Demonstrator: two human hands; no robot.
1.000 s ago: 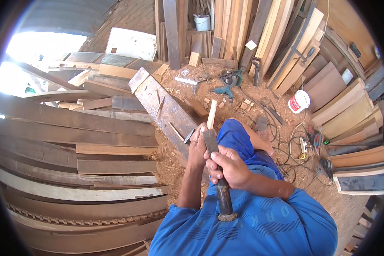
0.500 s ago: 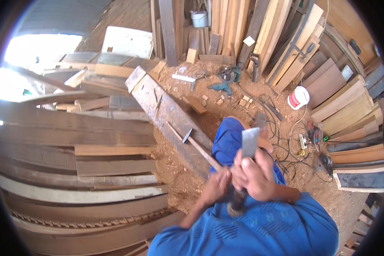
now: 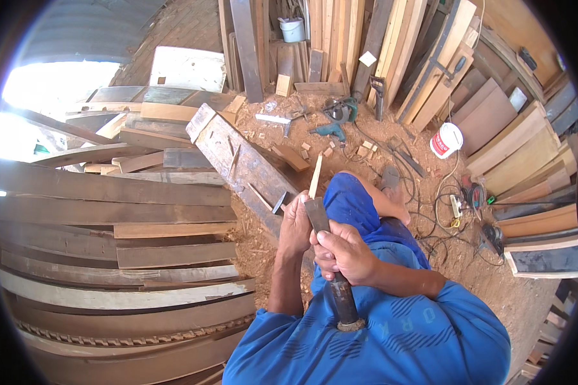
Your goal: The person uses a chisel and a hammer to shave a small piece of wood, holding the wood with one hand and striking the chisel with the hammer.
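Observation:
In my right hand (image 3: 347, 251) is a chisel (image 3: 343, 300), its fingers wrapped round the upper part of the dark handle. The handle's butt rests against or close to my blue shirt, and the flat blade slants up and left. My left hand (image 3: 295, 224) is closed beside the blade, gripping a thin pale wooden stick (image 3: 316, 176) that narrows to a point above the fingers. The blade overlaps the stick's lower part, and I cannot tell whether they touch. A hammer (image 3: 279, 202) lies on the long thick plank (image 3: 228, 154) ahead of my hands.
Stacked boards (image 3: 173, 231) fill the left side. On the shaving-covered floor lie a teal power tool (image 3: 329, 131), a circular saw (image 3: 341, 110), a wood block (image 3: 290, 157) and tangled cords. A white bucket (image 3: 446, 140) stands at right, near leaning boards (image 3: 517, 144).
The wooden stick has swung from pointing at the hammer to nearly upright. My left hand has moved up and forward; the chisel has tilted left, its blade coming beside that hand.

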